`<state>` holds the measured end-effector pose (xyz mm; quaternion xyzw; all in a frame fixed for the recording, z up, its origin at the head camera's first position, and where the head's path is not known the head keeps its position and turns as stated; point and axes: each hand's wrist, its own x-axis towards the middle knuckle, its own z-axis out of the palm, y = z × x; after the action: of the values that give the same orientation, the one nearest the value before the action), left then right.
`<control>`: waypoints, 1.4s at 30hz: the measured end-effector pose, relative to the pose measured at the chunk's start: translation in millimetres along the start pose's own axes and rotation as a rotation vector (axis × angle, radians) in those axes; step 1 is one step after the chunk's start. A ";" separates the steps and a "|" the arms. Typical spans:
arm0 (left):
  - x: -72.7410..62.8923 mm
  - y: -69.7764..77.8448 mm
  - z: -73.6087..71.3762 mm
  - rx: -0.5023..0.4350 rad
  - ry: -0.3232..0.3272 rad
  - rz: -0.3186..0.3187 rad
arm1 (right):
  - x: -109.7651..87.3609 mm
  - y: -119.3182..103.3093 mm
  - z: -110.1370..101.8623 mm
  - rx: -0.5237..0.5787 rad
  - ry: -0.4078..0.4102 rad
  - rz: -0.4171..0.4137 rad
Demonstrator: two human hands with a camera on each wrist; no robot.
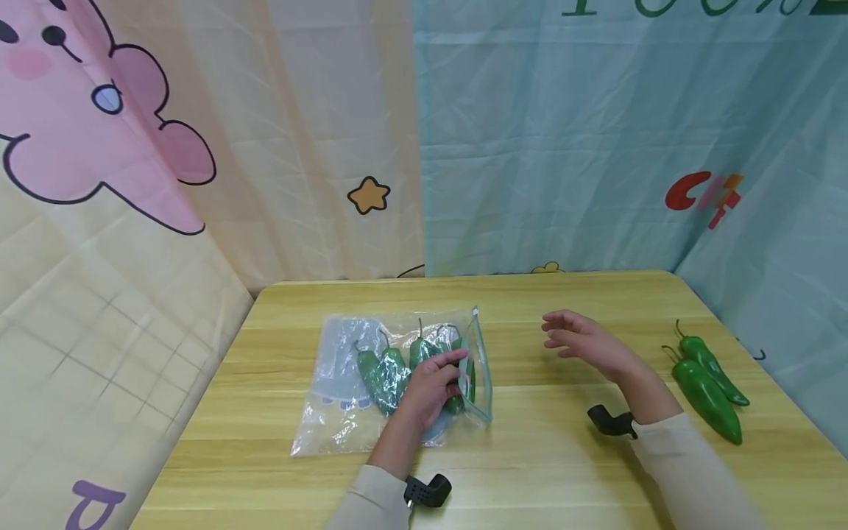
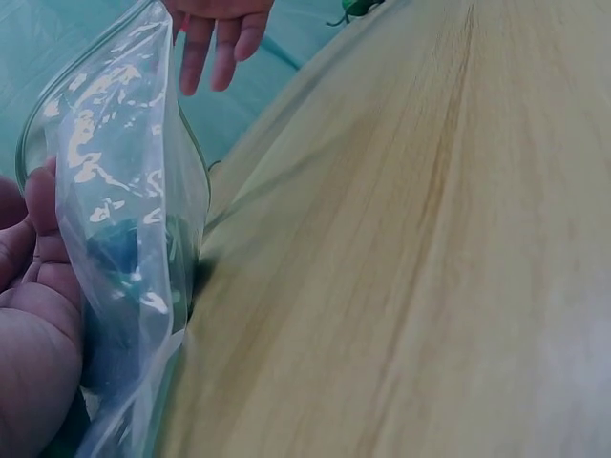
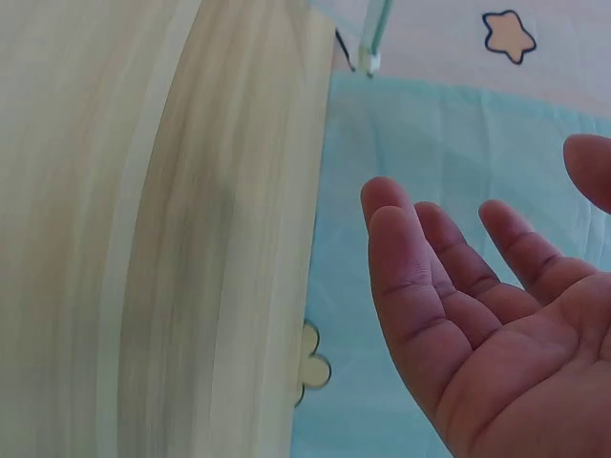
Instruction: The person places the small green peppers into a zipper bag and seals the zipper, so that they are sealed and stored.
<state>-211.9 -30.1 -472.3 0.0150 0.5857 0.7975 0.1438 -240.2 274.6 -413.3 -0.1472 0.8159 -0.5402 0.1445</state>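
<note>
A clear zip-lock bag (image 1: pixel 344 434) lies on the table with several green peppers (image 1: pixel 391 368) inside, its mouth held apart on the right side. My left hand (image 1: pixel 429 390) holds the bag near that mouth; in the left wrist view, the fingers (image 2: pixel 43 205) are at the plastic film, partly hidden by it. Over the table to the right of the bag is my right hand (image 1: pixel 586 344), holding nothing, its fingers loosely bent. Two more green peppers (image 1: pixel 707 401) lie side by side at the table's right, beyond the right forearm.
The wooden table (image 1: pixel 530 471) has its back edge close to a printed curtain (image 1: pixel 530 147). Black wrist cameras (image 1: pixel 427 491) sit on both wrists.
</note>
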 end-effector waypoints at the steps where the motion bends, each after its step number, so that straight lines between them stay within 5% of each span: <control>1: 0.1 -0.3 0.0 0.000 -0.001 -0.001 | -3.2 1.6 -2.8 -0.012 0.006 0.005; 19: 0.7 -2.8 -1.0 -0.015 -0.014 -0.007 | -57.9 10.8 -55.8 -0.428 0.081 0.037; 42: -1.0 -1.8 -0.3 0.001 -0.011 -0.005 | -128.0 47.6 -125.7 -0.606 0.179 0.131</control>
<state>-210.6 -30.2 -473.9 0.0183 0.5855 0.7967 0.1491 -176.7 448.6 -400.4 -0.0824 0.9568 -0.2730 0.0562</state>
